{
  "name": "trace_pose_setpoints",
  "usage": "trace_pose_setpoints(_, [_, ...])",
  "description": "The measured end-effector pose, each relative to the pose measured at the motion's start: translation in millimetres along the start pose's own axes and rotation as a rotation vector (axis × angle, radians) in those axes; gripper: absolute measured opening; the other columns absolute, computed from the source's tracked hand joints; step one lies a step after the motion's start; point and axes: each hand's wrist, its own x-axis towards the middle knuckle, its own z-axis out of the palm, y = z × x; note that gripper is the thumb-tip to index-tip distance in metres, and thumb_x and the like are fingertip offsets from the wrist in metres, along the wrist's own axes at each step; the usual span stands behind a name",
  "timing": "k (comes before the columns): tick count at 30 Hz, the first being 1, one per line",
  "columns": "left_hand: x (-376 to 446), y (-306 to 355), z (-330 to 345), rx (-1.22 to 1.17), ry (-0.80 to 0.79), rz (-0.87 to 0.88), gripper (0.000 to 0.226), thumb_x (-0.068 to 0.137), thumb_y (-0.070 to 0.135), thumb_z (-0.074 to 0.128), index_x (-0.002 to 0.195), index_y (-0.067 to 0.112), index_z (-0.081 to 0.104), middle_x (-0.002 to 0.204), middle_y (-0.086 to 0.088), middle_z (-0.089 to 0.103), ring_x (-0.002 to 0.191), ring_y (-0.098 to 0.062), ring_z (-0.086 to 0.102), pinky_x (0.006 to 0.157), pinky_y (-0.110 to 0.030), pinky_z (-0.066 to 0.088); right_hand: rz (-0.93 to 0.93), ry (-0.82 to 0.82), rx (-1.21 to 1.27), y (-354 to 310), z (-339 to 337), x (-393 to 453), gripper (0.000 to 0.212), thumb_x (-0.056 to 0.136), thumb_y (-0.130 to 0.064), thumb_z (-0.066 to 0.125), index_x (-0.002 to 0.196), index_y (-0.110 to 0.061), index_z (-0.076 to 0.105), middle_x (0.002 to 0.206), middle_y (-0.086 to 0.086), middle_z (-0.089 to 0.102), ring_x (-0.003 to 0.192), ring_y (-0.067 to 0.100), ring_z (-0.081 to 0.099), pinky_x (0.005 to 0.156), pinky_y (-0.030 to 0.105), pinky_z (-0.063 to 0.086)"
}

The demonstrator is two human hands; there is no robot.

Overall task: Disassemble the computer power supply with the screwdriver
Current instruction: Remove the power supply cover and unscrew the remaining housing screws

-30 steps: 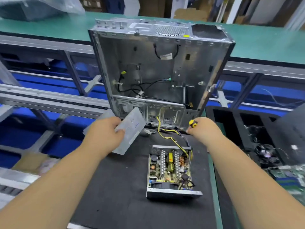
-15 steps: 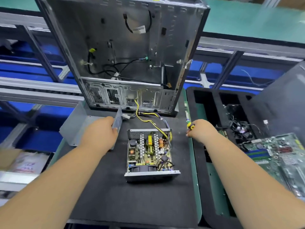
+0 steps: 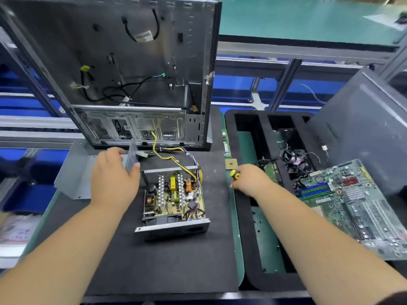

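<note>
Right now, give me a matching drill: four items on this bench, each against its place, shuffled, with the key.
Items:
1. power supply cover
2. screwdriver
3. motherboard
4. opened power supply

Places:
A. in the right hand
B. on the black mat, between the two hands
C. held by the left hand, left of the mat's middle
D. leaning at the far right, over the black tray

Pairs: 1-C, 2-A, 3-D, 4-B

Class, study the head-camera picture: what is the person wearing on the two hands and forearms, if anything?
Nothing shows: the left hand and right hand are bare, without gloves, rings or watch. Both forearms are uncovered. Only a dark sleeve edge appears at the lower right corner.
</note>
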Motion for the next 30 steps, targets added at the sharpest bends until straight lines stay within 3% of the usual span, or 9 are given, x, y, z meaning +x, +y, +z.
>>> trace_pose_setpoints(2, [-5,11,-6,-0.068,0.004,0.099,0.039,0.085,0.019,0.071,0.118,0.007,0.053,0.108,-0.007,0.053,0.101,-0.026,0.05,0.087,-0.039,0.042,-0.039,0.039,0.04,-7,12,9,0.025,0.087,-0.022,0.069,0.069,-0.023,0.05,0.084,0.003,0.058,0.084,0.027,0.055,0.069,0.027,0.042])
trace_pose_setpoints(7, [-11,22,-14,-0.173,-0.143,0.224,0.032,0.089,0.02,0.067,0.117,0.021,0.052,0.103,0.009,0.045,0.092,-0.003,0.043,0.087,-0.026,0.04,-0.088,0.177,0.119,-27,20,30,0.031,0.09,-0.025,0.066,0.066,-0.022,0.046,0.082,0.002,0.058,0.084,0.026,0.055,0.065,0.029,0.041])
trace_pose_setpoints(10, [-18,21,-17,-0.176,-0.186,0.246,0.031,0.089,0.019,0.066,0.116,0.028,0.053,0.099,0.016,0.045,0.092,-0.001,0.046,0.085,-0.023,0.041,-0.122,0.22,0.147,-34,19,39,0.019,0.09,-0.026,0.067,0.075,-0.023,0.055,0.086,0.002,0.062,0.086,0.026,0.056,0.065,0.029,0.042])
trace_pose_setpoints(14, [-34,19,-22,-0.223,-0.223,0.234,0.03,0.088,0.017,0.066,0.106,0.036,0.052,0.096,0.017,0.05,0.094,0.003,0.05,0.073,-0.004,0.039,-0.172,0.216,0.135,-42,21,47,0.008,0.091,-0.029,0.067,0.088,-0.023,0.062,0.096,0.003,0.067,0.094,0.028,0.061,0.078,0.035,0.051])
trace_pose_setpoints(16, [-42,18,-24,-0.226,-0.255,0.236,0.026,0.089,0.018,0.067,0.101,0.036,0.054,0.095,0.015,0.053,0.092,0.0,0.052,0.076,-0.007,0.04,-0.176,0.194,0.114,-44,23,49,0.009,0.091,-0.029,0.068,0.087,-0.023,0.063,0.098,0.004,0.068,0.095,0.029,0.063,0.087,0.04,0.053])
trace_pose_setpoints(18, [-49,19,-26,-0.24,-0.313,0.237,0.018,0.088,0.022,0.068,0.096,0.034,0.057,0.092,0.014,0.057,0.09,-0.004,0.055,0.08,-0.02,0.047,-0.171,0.177,0.102,-43,25,50,0.009,0.089,-0.028,0.071,0.089,-0.022,0.064,0.099,0.005,0.068,0.097,0.03,0.063,0.09,0.04,0.052])
trace_pose_setpoints(21, [-60,20,-33,-0.3,-0.47,0.251,0.013,0.083,0.033,0.073,0.088,0.032,0.061,0.086,0.011,0.06,0.084,-0.011,0.059,0.079,-0.03,0.052,-0.177,0.171,0.103,-39,23,50,0.016,0.087,-0.029,0.074,0.094,-0.023,0.061,0.1,0.004,0.066,0.097,0.029,0.062,0.077,0.033,0.05])
trace_pose_setpoints(24, [-69,23,-39,-0.29,-0.594,0.295,0.028,0.07,0.049,0.078,0.084,0.03,0.064,0.085,0.011,0.059,0.082,-0.01,0.06,0.077,-0.026,0.052,-0.196,0.216,0.142,-34,17,47,0.017,0.088,-0.031,0.071,0.096,-0.023,0.058,0.095,0.002,0.062,0.089,0.027,0.059,0.066,0.03,0.042])
trace_pose_setpoints(30, [-70,26,-44,0.034,-0.664,0.418,0.036,0.073,0.046,0.081,0.104,0.035,0.065,0.098,0.021,0.052,0.092,0.0,0.052,0.086,-0.024,0.046,-0.229,0.295,0.312,-23,-2,27,0.011,0.091,-0.032,0.062,0.084,-0.024,0.058,0.07,-0.008,0.06,0.066,0.014,0.055,0.053,0.027,0.036])
